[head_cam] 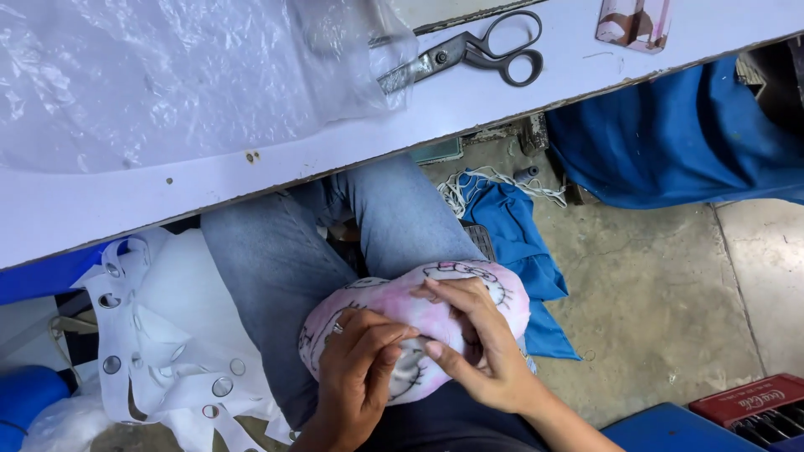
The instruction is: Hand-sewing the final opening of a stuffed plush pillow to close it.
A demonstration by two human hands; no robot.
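Note:
A soft pink and white printed cushion (469,289) rests on my lap, on my blue jeans (285,259). My left hand (356,368), with a ring on one finger, presses its fingertips into the cushion's near side. My right hand (477,343) grips the same spot from the right, fingers curled over the fabric. Both hands pinch the cushion where they meet.
A white table edge (335,159) runs above my knees, carrying scissors (469,54) and a clear plastic sheet (167,75). White fabric with metal eyelets (167,351) hangs at the left. Blue cloth (511,234) lies on the concrete floor; a red crate (754,402) sits bottom right.

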